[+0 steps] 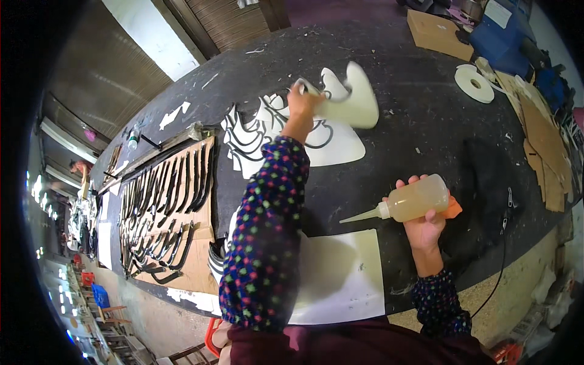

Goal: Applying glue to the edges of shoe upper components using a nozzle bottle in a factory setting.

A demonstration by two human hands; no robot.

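Reaching over the table, my left hand [302, 102] pinches one end of a white curved cut-out piece [359, 103], which is raised and slightly blurred. Below and beside it lie several similar white pieces with dark curved edging [243, 137], partly overlapping. My right hand [424, 230] is wrapped round a translucent squeeze bottle [420, 198] of yellowish liquid, tilted on its side with its long thin nozzle pointing left. Something orange [453, 208] shows beside that palm. Near the front edge lies a white sheet [340, 277], partly covered by my left sleeve.
On the left, a cardboard sheet [204, 228] carries rows of black curved strips [173, 182]. A white tape roll [474, 84], cardboard pieces [538, 140] and a cardboard box [439, 33] lie to the right. A black cable [504, 243] hangs over the table's front edge.
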